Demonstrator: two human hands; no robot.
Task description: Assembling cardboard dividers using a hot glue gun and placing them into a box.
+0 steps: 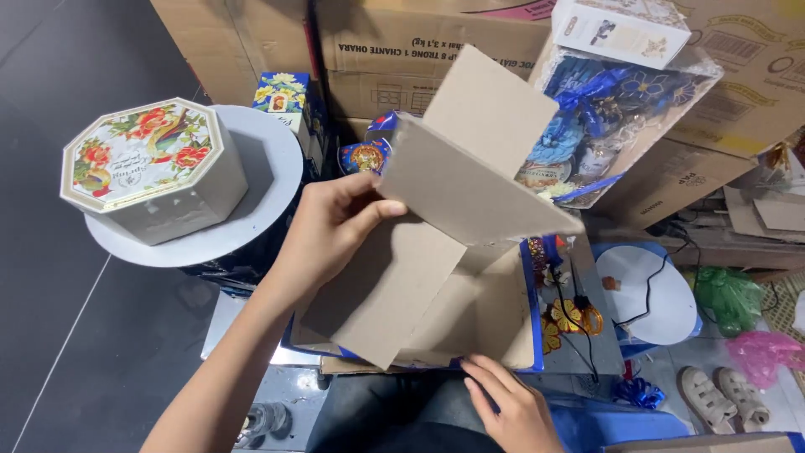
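Left hand (pixel 331 226) raised with fingers pinched closed; right hand (pixel 511 411) low, fingers spread.

Count of things in view

Two hands: left hand (pixel 331 231), right hand (pixel 511 409). One folded grey card insert (pixel 457 180) in one blue-edged open box (pixel 530 323). One octagonal floral tin (pixel 151 168) on one round grey stool top (pixel 268 180). One wrapped gift basket (pixel 604 126). Two beige sandals (pixel 723 396). One blue ribbon bow (pixel 637 392). Several stacked cardboard cartons (pixel 402 50), number uncertain
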